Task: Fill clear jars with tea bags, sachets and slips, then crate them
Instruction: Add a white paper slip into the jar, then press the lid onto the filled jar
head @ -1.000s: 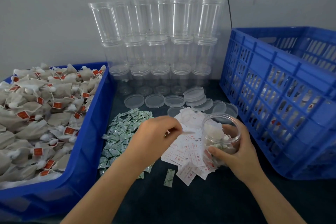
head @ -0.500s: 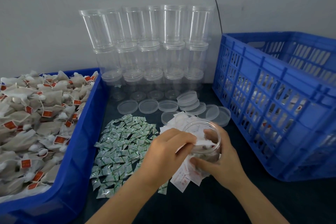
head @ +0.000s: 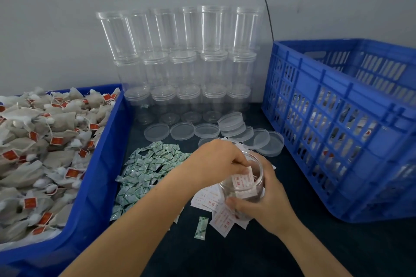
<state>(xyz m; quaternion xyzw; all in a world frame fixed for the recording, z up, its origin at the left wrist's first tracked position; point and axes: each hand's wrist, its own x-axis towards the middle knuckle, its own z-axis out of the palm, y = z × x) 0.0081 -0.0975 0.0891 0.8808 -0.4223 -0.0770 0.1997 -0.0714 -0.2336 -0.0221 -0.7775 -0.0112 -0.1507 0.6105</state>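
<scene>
My right hand (head: 266, 203) grips a clear jar (head: 244, 189), tilted with its mouth toward me, above a heap of white slips (head: 217, 209). The jar holds tea bags. My left hand (head: 216, 162) pinches a white slip with red print (head: 242, 180) and has it inside the jar's mouth. A pile of small green sachets (head: 148, 171) lies just left of the hands. Tea bags with red tags (head: 40, 148) fill the blue bin (head: 99, 177) at the left. The blue crate (head: 342, 128) stands at the right with filled jars dimly showing through its slots.
Empty clear jars (head: 180, 63) are stacked in three tiers against the grey wall. Loose clear lids (head: 207, 130) lie in a row in front of them. One stray sachet (head: 201, 228) lies near me on the dark table. A black cable runs down the wall.
My left hand picked up a slip from the heap and moved right into the jar's mouth. My right hand tilted the jar toward it.
</scene>
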